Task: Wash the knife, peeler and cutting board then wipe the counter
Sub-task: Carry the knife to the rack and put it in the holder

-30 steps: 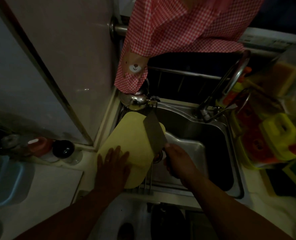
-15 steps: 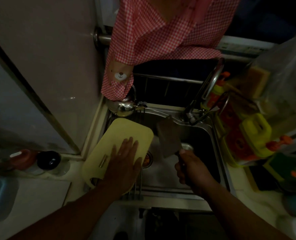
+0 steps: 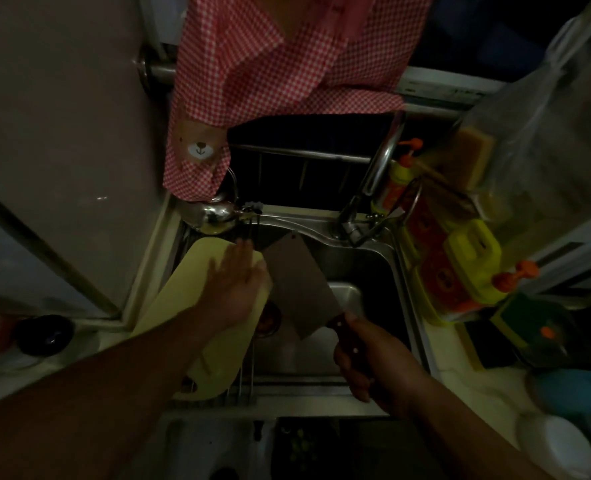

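Head view — left hand (image 3: 235,284) on cutting board (image 3: 182,296), right hand (image 3: 368,360) gripping knife (image 3: 298,284).

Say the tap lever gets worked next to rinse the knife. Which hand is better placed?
Left, likely. The left hand lies open on the cutting board, holding nothing, with its fingertips toward the back of the sink. The right hand is wrapped round the handle of the knife, so it is occupied.

Steel sink (image 3: 358,259) is sunk into my bench (image 3: 460,379). Dark-lidded jar (image 3: 46,334) sits on the left, blue bowl (image 3: 574,393) on the right.
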Tool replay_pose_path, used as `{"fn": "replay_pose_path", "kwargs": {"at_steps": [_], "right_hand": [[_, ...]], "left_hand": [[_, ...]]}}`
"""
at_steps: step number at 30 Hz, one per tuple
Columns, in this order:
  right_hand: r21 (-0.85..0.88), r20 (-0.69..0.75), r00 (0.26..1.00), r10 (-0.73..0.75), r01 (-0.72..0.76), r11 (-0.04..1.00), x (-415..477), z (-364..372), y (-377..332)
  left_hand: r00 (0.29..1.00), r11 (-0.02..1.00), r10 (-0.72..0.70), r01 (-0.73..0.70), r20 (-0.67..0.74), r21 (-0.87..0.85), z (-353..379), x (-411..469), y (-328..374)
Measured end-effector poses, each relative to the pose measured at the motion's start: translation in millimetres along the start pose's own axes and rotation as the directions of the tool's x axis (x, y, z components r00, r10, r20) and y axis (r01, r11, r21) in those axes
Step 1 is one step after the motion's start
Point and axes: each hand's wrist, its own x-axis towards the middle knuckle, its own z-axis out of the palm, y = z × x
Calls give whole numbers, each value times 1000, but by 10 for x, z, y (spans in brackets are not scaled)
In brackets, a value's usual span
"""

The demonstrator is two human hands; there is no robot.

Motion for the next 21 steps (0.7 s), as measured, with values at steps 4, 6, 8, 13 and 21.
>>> {"fn": "replay_pose_path", "kwargs": {"at_steps": [4, 6, 8, 13, 21], "right_hand": [[-106, -124, 991, -51, 38, 994, 213, 67, 13], [-179, -146, 984, -99, 72, 981, 309, 162, 17], [-406, -166, 958, -232, 148, 902, 394, 260, 79], [-937, 39, 813, -581, 232, 262, 620, 431, 170], [-935, -30, 780, -625, 200, 293, 600, 457, 22]], "left_hand": [[983, 926, 45, -107, 176, 362, 28, -330, -663], [977, 903, 46, -130, 209, 410, 118, -510, -841], [984, 909, 30, -99, 174, 404, 182, -589, -974], [996, 931, 72, -85, 49, 355, 182, -601, -1014], [998, 954, 68, -64, -5, 293, 149, -591, -950]]}}
